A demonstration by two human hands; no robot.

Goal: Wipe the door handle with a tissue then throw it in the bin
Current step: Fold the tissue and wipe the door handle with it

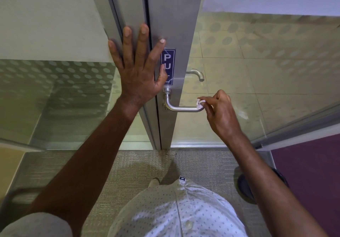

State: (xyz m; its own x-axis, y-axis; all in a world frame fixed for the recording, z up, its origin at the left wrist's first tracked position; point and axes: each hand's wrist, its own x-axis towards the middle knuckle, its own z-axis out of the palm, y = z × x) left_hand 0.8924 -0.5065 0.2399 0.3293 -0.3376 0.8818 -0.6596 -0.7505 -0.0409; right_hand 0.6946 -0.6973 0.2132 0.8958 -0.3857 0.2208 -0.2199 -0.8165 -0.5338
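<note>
The door stands edge-on to the camera, its metal frame running from the top of the view down to the carpet, with glass panels to either side. A blue sign is fixed to the door frame just above the handle mount and is partly covered. The left hand lies flat against the door edge, fingers spread wide and gripping nothing; it appears to steady the door. The right hand is at the free end of the handle, thumb and fingertips pressed together around a small crumpled tissue, which touches the handle's tip. Assessment: wiping is under way. The tissue sits at the outer end of the bar; whether the rest of the bar and the bend near the mount are wiped cannot be told. Disposal is outstanding. No bin can be identified in view; a dark round object at the carpet's right edge is mostly hidden behind the right forearm.
</note>
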